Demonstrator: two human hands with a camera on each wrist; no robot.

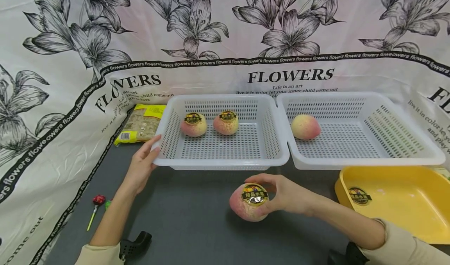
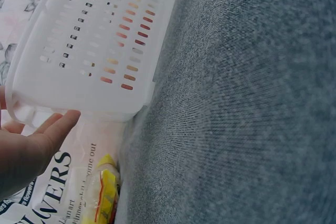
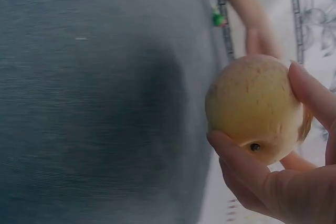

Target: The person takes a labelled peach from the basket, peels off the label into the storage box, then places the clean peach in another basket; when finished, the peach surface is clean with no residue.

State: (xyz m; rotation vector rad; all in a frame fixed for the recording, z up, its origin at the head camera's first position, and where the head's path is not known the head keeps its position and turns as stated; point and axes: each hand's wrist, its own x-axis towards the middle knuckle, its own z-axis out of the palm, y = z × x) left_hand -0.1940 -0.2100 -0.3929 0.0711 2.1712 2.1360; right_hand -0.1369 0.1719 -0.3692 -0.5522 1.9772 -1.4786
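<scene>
While right hand (image 1: 286, 194) is gripping labelled peach (image 1: 249, 202) with curled fingers just above grey table (image 1: 197, 218), in front of left basket (image 1: 221, 161), left hand (image 1: 140, 165) is resting relaxed, fingers straight, touching corner of this basket. Two labelled peaches (image 1: 193, 124) are lying inside.

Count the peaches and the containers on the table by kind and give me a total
Peaches: 4 (in the left white basket at and; right basket at; right hand at)
White baskets: 2
Yellow tray: 1
Total: 7
</scene>
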